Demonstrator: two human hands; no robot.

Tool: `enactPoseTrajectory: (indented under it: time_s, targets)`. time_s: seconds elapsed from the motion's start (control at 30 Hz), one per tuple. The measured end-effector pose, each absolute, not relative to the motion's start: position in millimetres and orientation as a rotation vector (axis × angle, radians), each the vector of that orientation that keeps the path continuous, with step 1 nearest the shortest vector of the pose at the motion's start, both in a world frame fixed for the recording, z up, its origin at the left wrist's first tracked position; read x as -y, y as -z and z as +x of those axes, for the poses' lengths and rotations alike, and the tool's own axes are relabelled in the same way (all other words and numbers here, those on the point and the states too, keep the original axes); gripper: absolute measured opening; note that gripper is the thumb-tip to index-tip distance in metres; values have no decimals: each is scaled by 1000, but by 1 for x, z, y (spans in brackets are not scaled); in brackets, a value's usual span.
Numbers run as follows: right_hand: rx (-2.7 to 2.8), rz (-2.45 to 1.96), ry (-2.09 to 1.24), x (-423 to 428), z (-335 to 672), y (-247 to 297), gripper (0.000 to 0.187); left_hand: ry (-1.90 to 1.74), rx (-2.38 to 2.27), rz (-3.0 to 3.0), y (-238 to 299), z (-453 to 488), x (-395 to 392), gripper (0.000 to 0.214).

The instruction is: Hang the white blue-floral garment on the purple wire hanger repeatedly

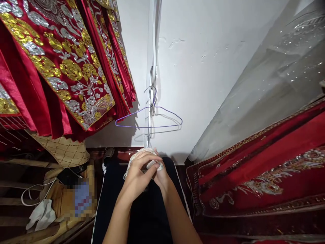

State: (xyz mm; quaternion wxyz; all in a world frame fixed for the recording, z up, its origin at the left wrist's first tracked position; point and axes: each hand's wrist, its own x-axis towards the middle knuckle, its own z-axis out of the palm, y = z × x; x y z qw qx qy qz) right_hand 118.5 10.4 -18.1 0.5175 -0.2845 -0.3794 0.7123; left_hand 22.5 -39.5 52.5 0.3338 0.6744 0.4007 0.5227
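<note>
Both hands meet low in the middle of the view, around a bunched pale patterned cloth [130, 163]. My left hand [142, 167] lies over the near side of the bundle, with its fingers curled round it. Part of the cloth shows between the thumb and fingers. On the other side my right hand [160, 173] presses against the bundle, its fingers mostly hidden behind the left ones. What kind of cloth this is, I cannot make out. Beyond the hands, a purple wire hanger [149, 126] hangs from a metal rail [149, 117] with nothing on it.
Red sequined garments [73, 71] hang at upper left. A wooden chair [59, 198] at lower left bears a white cable [33, 205] and a crumpled white tissue [42, 215]. On the right are a plastic-covered garment [254, 78] and red embroidered fabric [269, 162]. A white wall [203, 40] stands ahead.
</note>
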Motion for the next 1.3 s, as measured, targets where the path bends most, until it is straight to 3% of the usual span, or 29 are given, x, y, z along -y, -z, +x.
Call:
enactPoseTrajectory:
  time_s: [0.17, 0.33, 0.5, 0.73, 0.8, 0.93, 1.07, 1.17, 1.3]
  targets:
    - [1009, -499, -2006, 6, 117, 0, 53, -1559, -1229, 1609, -51, -7, 37, 36]
    - [1301, -539, -1914, 10, 136, -37, 30, -1057, -1041, 1742, -47, -30, 20, 52]
    - [1189, -691, -1735, -8, 155, -43, 11, -666, -1079, 2019, -58, -45, 4, 42]
    - [862, -784, -1597, -30, 187, -42, 9, -388, -1150, 2109, -28, -85, -12, 43]
    - [1154, -857, -1446, -45, 204, -54, 10, -358, -1223, 2138, -17, -97, -15, 39]
    - [1822, -1002, -729, -97, 228, -76, 12, -428, -1286, 2077, -15, -107, -17, 34]
    - [1737, -1018, -419, -146, 221, -74, 23, -611, -1178, 1999, -32, -93, -12, 36]
    - [1603, -993, -672, -155, 206, -60, 29, -846, -1149, 1928, -42, -76, -3, 28]
    - [1525, -927, -1467, -137, 192, -44, 41, -1021, -1025, 1748, -48, -61, 5, 31]
